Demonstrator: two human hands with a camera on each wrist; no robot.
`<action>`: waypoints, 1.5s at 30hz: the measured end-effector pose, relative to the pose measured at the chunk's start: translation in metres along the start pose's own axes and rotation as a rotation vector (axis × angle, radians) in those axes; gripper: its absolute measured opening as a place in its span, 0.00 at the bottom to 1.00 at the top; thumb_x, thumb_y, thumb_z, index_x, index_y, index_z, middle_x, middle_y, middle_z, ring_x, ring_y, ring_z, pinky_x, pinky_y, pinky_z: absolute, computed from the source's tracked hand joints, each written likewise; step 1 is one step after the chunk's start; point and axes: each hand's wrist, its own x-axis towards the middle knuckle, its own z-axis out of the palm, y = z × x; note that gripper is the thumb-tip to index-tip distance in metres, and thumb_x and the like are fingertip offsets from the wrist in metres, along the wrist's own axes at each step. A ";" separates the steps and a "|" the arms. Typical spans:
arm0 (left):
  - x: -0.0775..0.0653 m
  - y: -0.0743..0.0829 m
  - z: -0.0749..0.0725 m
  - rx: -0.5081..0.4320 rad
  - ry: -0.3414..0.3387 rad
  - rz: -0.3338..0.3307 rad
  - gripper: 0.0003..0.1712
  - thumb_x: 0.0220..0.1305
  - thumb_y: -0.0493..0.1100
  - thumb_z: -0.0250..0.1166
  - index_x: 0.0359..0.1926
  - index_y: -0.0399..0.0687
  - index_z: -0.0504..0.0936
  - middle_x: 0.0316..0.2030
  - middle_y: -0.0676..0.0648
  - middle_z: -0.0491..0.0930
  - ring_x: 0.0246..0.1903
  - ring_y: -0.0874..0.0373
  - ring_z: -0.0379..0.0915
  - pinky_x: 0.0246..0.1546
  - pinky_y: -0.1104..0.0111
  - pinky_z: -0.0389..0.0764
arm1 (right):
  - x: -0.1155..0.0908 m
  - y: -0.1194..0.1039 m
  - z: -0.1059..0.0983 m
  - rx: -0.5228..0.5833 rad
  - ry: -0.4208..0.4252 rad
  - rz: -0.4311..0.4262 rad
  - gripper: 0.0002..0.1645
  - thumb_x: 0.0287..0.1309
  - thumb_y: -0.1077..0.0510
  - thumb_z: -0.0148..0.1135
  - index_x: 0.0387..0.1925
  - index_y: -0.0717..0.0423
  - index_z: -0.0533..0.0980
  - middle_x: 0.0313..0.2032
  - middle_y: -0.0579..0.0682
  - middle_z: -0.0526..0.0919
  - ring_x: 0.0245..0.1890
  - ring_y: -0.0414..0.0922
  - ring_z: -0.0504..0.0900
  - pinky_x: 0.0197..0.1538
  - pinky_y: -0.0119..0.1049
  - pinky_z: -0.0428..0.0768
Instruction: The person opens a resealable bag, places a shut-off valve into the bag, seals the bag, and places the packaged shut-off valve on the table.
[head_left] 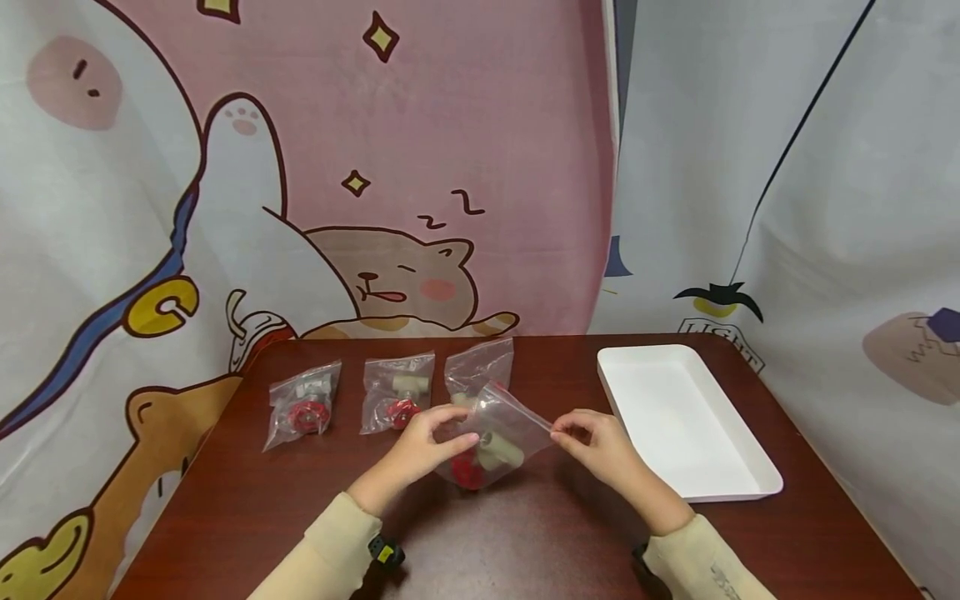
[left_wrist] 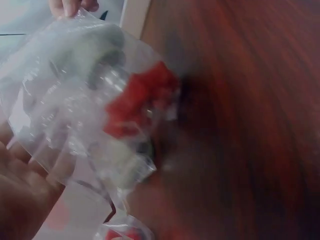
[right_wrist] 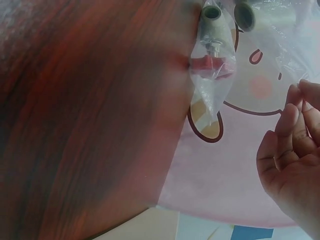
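Observation:
My right hand pinches the corner of a clear zip bag between thumb and fingertips. Inside the bag lies a valve with a beige pipe body and a red handwheel. On the bag's other side is my left hand, its thumb and index finger spread apart against the plastic. In the left wrist view, the fingers of that hand stretch out behind the bag. The right wrist view shows the pinching fingers at the bag's edge.
Three more bagged valves lie at the back: one bag on the left, another bag beside it, and a third bag partly covered by the held one. A white tray stands on the right of the brown table.

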 end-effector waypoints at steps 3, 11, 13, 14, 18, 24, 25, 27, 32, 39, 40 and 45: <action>-0.003 -0.004 0.002 0.025 -0.026 0.025 0.20 0.59 0.48 0.68 0.51 0.47 0.81 0.51 0.47 0.81 0.54 0.54 0.75 0.56 0.59 0.74 | -0.001 0.001 0.000 -0.001 0.002 0.014 0.08 0.46 0.64 0.72 0.26 0.50 0.81 0.24 0.38 0.79 0.24 0.30 0.70 0.26 0.30 0.74; -0.003 0.007 0.012 -0.029 0.072 0.054 0.09 0.60 0.38 0.66 0.40 0.38 0.84 0.38 0.43 0.85 0.39 0.65 0.78 0.44 0.70 0.79 | -0.005 0.003 -0.002 0.033 -0.009 0.042 0.08 0.46 0.65 0.72 0.26 0.50 0.81 0.24 0.39 0.79 0.24 0.30 0.71 0.26 0.30 0.75; -0.003 0.017 0.013 -0.033 0.105 0.058 0.07 0.59 0.35 0.65 0.38 0.35 0.84 0.36 0.41 0.85 0.38 0.67 0.78 0.42 0.71 0.79 | -0.007 0.005 -0.002 0.037 -0.012 0.054 0.08 0.45 0.65 0.72 0.27 0.50 0.81 0.24 0.39 0.79 0.24 0.30 0.71 0.26 0.30 0.74; -0.004 0.021 0.014 -0.035 0.117 0.061 0.07 0.59 0.34 0.65 0.37 0.33 0.84 0.35 0.40 0.85 0.37 0.68 0.78 0.41 0.71 0.80 | -0.008 0.006 -0.003 0.041 -0.013 0.058 0.08 0.45 0.65 0.72 0.27 0.50 0.81 0.24 0.39 0.79 0.24 0.30 0.71 0.26 0.29 0.74; 0.000 0.007 0.023 -0.050 0.158 0.066 0.06 0.59 0.34 0.65 0.36 0.34 0.85 0.32 0.40 0.86 0.33 0.63 0.80 0.35 0.73 0.80 | -0.012 0.009 -0.004 0.054 -0.022 0.070 0.09 0.46 0.65 0.72 0.27 0.49 0.81 0.25 0.39 0.79 0.24 0.30 0.72 0.26 0.28 0.74; 0.006 -0.008 0.036 -0.073 0.213 0.030 0.07 0.60 0.39 0.65 0.35 0.38 0.86 0.29 0.43 0.86 0.26 0.57 0.81 0.28 0.71 0.81 | -0.016 0.013 -0.011 0.052 -0.059 0.096 0.09 0.46 0.64 0.72 0.31 0.50 0.81 0.25 0.39 0.79 0.24 0.31 0.72 0.26 0.29 0.74; 0.007 -0.007 0.037 -0.068 0.221 0.030 0.08 0.60 0.40 0.65 0.35 0.39 0.86 0.29 0.44 0.86 0.26 0.59 0.81 0.28 0.71 0.81 | -0.017 0.014 -0.014 0.044 -0.061 0.101 0.10 0.46 0.64 0.72 0.32 0.50 0.81 0.26 0.39 0.79 0.24 0.32 0.72 0.26 0.29 0.73; 0.008 -0.005 0.038 -0.057 0.233 0.036 0.08 0.60 0.41 0.65 0.34 0.40 0.86 0.28 0.45 0.86 0.27 0.64 0.79 0.28 0.73 0.80 | -0.019 0.016 -0.021 0.021 -0.054 0.114 0.11 0.46 0.65 0.72 0.33 0.51 0.81 0.26 0.40 0.80 0.25 0.31 0.72 0.27 0.28 0.73; 0.011 0.000 0.042 -0.048 0.246 0.023 0.08 0.60 0.43 0.66 0.33 0.44 0.87 0.29 0.48 0.86 0.28 0.70 0.75 0.29 0.76 0.77 | -0.027 0.027 -0.048 -0.100 0.013 0.122 0.13 0.44 0.67 0.72 0.35 0.54 0.81 0.28 0.43 0.82 0.25 0.30 0.72 0.27 0.28 0.74; 0.015 0.014 0.043 -0.054 0.294 -0.012 0.07 0.60 0.37 0.65 0.32 0.38 0.86 0.25 0.43 0.84 0.23 0.68 0.67 0.24 0.77 0.71 | -0.043 0.051 -0.097 -0.358 0.077 0.253 0.18 0.45 0.64 0.72 0.41 0.58 0.80 0.33 0.54 0.83 0.30 0.47 0.79 0.32 0.40 0.76; 0.015 0.019 0.042 -0.060 0.299 -0.009 0.07 0.60 0.36 0.64 0.32 0.36 0.86 0.24 0.42 0.84 0.22 0.68 0.67 0.23 0.78 0.70 | -0.047 0.055 -0.103 -0.393 0.085 0.278 0.19 0.45 0.63 0.71 0.42 0.59 0.79 0.35 0.57 0.82 0.32 0.52 0.78 0.34 0.44 0.75; 0.017 0.043 0.039 -0.128 0.305 -0.003 0.08 0.62 0.32 0.61 0.33 0.29 0.84 0.24 0.34 0.83 0.19 0.68 0.67 0.18 0.78 0.68 | -0.065 0.075 -0.134 -0.517 0.077 0.495 0.26 0.50 0.61 0.66 0.51 0.65 0.73 0.49 0.72 0.71 0.45 0.70 0.67 0.46 0.64 0.64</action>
